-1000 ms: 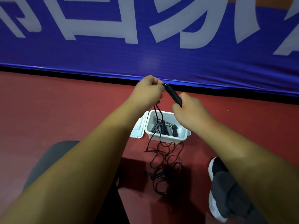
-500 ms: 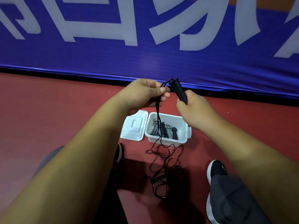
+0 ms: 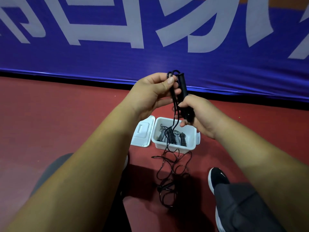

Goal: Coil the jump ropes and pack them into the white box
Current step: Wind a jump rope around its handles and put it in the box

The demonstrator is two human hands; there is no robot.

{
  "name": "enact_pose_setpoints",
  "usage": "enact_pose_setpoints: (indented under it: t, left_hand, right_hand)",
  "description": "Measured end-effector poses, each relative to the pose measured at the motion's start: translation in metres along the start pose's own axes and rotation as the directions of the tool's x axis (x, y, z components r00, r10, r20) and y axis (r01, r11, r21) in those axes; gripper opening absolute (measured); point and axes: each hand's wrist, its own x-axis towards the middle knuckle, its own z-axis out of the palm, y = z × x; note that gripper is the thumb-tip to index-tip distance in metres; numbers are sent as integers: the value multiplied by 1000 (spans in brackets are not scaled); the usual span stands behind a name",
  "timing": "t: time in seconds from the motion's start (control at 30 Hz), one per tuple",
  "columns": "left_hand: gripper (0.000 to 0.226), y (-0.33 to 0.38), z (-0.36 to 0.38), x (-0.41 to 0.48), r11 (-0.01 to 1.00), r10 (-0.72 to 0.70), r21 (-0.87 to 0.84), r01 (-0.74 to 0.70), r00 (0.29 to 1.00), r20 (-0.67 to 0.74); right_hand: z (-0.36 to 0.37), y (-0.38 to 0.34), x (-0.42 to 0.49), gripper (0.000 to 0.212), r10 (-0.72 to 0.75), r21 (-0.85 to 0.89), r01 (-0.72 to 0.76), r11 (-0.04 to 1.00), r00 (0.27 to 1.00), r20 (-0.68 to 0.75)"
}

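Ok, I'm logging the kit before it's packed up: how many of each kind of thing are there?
Box: 1
Lid: 1
Loose rope: 1
Coils in the box: 2 visible, more may be hidden
Total: 5

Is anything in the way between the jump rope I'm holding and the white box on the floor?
Nothing visible blocks it. The white box stands open, its lid lying on the floor beside it. Coiled ropes fill part of the inside, and the held jump rope trails into a tangle on the floor before the box.
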Motion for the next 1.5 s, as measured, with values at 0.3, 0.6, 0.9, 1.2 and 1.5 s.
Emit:
enact_pose_setpoints:
  t: [0.3,0.6,0.9,1.2,1.5]
  left_hand:
    - [12,-7,12,-6,998,-11,55,12,1000,-14]
    - [14,-7,5,1,998,-38,-56,38,999,12]
    - [29,-3,6,-4,999,-37,14,36,999,21]
    - [36,-13,7,6,1000,-13,-15,11,991,-133]
    - [43,-56,9,-3,752,-396,607,257,912,105]
  right_hand:
    - [5,15,-5,25,-130,-344,99,934,989,-68]
    - [-1,4,-15,19,7,-153,-4,988,1000,19]
    - [-7,3,-23,27,61,-78,-50,996,987,149]
    - [-7,1,-23,8,47,-53,-41,998,993,111]
    - [-21,-14,-20,17,-29,66,29,997,1000,-4]
